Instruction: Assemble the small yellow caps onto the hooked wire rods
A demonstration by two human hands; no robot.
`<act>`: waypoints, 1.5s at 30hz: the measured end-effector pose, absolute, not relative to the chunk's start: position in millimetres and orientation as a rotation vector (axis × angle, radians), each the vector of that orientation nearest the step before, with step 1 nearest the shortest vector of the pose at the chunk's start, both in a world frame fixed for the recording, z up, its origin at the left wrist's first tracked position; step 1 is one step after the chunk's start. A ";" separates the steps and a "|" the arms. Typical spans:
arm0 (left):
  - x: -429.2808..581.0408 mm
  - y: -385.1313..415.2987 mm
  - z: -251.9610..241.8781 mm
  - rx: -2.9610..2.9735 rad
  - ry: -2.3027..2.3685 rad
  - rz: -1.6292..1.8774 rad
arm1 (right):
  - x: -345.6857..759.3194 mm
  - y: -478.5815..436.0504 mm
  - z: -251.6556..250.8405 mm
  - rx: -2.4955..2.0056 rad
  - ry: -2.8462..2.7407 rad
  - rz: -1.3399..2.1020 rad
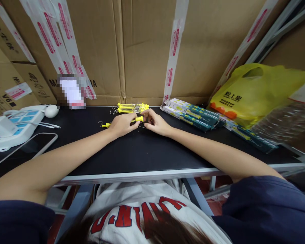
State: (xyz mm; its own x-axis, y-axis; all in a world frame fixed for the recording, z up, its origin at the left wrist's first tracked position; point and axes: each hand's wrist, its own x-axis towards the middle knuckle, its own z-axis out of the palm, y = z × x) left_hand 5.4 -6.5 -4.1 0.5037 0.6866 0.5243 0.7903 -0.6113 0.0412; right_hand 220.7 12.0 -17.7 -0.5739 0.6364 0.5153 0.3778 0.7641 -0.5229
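Observation:
My left hand (pixel 123 124) grips a thin yellow tool (pixel 138 119) with a wire hook at its left end, held low over the black table (pixel 132 152). My right hand (pixel 155 122) pinches the tool's right end, fingers touching the left hand's. Just behind both hands lies a small pile of similar yellow tools (pixel 132 108) with wire hooks.
Packaged tools (pixel 193 114) in dark green and white sleeves lie in a row at the right, beside a yellow plastic bag (pixel 259 91). A white power strip (pixel 17 123) with cables and a tablet (pixel 22 149) sit at the left. Cardboard boxes (pixel 142 51) wall the back.

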 end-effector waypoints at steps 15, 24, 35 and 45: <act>3.8 -6.4 -6.4 -2.604 -1.199 -0.744 | 225.8 14.9 -15.5 -1.104 -2.286 -0.011; 3.4 -5.0 -7.5 -2.625 -1.169 -0.762 | 222.2 12.6 -18.1 -0.711 -2.164 0.500; 3.3 -4.7 -7.3 -2.583 -1.200 -0.778 | 219.3 16.7 -18.2 -0.712 -1.990 0.686; 3.6 -5.4 -7.2 -2.559 -1.234 -0.825 | 222.8 27.4 -20.6 -0.731 -1.881 0.846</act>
